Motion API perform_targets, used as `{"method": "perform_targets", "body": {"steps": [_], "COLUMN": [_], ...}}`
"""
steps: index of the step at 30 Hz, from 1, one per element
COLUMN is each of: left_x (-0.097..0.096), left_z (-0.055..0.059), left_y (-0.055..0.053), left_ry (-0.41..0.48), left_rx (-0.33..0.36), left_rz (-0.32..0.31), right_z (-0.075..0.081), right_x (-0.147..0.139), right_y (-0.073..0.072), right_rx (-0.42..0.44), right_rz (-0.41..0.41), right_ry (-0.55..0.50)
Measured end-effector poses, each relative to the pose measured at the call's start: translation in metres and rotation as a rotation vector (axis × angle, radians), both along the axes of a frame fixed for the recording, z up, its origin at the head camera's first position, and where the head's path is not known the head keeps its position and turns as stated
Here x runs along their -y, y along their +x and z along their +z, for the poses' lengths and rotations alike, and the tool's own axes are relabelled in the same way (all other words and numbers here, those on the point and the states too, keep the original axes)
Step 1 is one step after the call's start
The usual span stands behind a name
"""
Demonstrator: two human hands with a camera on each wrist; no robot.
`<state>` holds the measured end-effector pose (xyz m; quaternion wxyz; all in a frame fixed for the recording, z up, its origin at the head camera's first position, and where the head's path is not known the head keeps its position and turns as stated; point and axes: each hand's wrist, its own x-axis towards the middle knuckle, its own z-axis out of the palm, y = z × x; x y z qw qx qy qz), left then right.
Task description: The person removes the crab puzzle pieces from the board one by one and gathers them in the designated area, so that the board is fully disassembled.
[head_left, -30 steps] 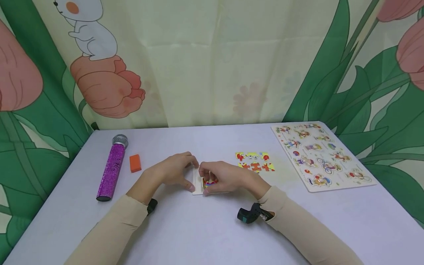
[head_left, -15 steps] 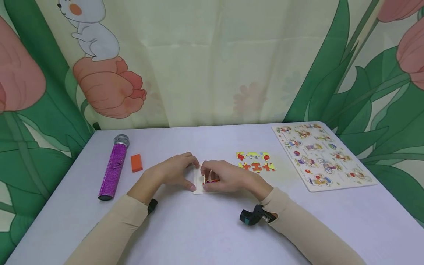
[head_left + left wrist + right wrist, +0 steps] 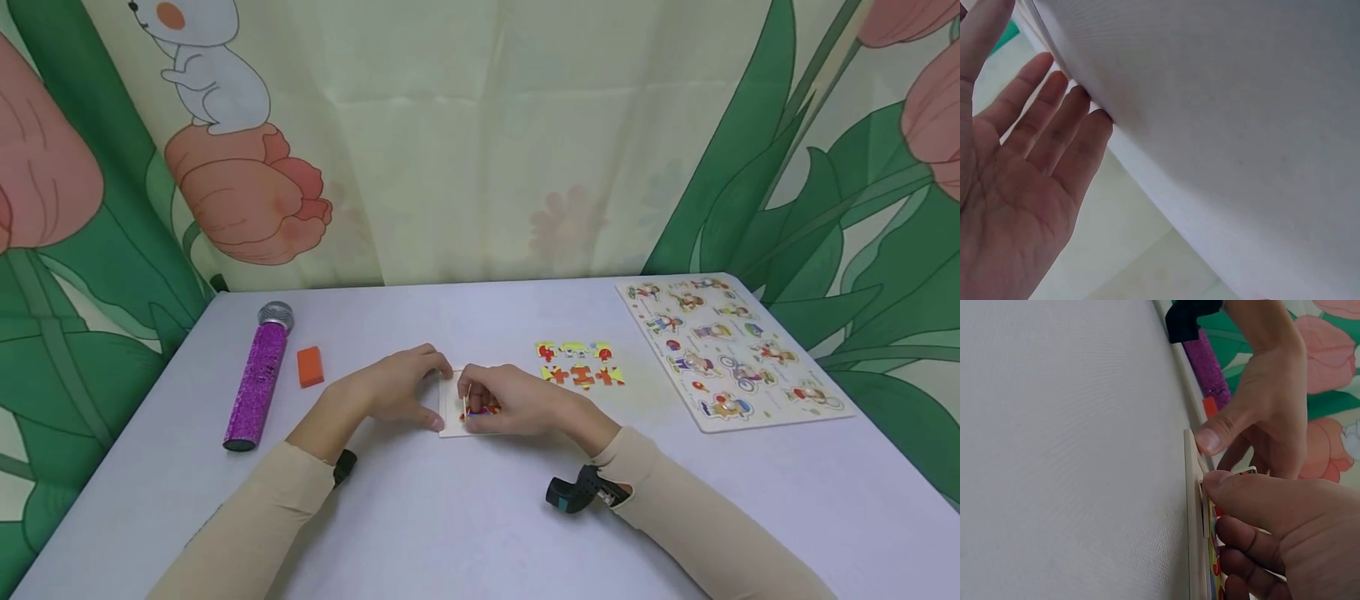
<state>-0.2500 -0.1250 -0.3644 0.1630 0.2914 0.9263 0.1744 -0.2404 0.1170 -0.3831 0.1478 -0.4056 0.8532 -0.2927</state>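
A small white-framed jigsaw board (image 3: 450,417) lies on the table between both hands, much of it under the right hand. My left hand (image 3: 397,387) has its thumb and fingertips spread along the board's left edge; in the left wrist view the fingers stretch out fairly straight. Thumb and fingers of my right hand (image 3: 525,400) pinch a thin jigsaw piece (image 3: 1250,469), tilted up over the board. A colourful printed picture (image 3: 1214,550) shows on the board beneath the curled fingers. The held piece's face is mostly hidden.
Several loose red and yellow jigsaw pieces (image 3: 581,377) lie in two rows beyond the right hand. A large picture board (image 3: 682,398) is at the right. On the left are a purple glitter microphone (image 3: 257,383) and an orange block (image 3: 310,367). A printed curtain (image 3: 450,167) hangs behind.
My right hand has shifted very slightly right, its fingers adjusting around the piece over the board. The left hand keeps its place at the board's left edge.
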Motion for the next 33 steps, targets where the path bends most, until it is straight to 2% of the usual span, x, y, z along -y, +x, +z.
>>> {"method": "perform_targets", "body": {"steps": [11, 21, 29, 33], "left_x": [-0.0019, 0.0003, 0.0023, 0.0023], "left_z": [0.0064, 0.0052, 0.0014, 0.0003], "left_y": [0.0008, 0.0016, 0.0009, 0.0010], "left_ry": [0.002, 0.006, 0.007, -0.004], "left_rx": [0.002, 0.000, 0.005, 0.023], "left_rz": [-0.008, -0.007, -0.008, -0.019], "right_z": [0.0033, 0.0010, 0.0000, -0.0023], "right_x": [0.0033, 0.0045, 0.0026, 0.0026], "right_y": [0.0013, 0.0036, 0.0044, 0.0061], "right_rx": [-0.105, -0.141, -0.138, -0.192], "right_rz": [0.000, -0.002, 0.006, 0.022], "right_ry": [0.042, 0.034, 0.014, 0.025]}}
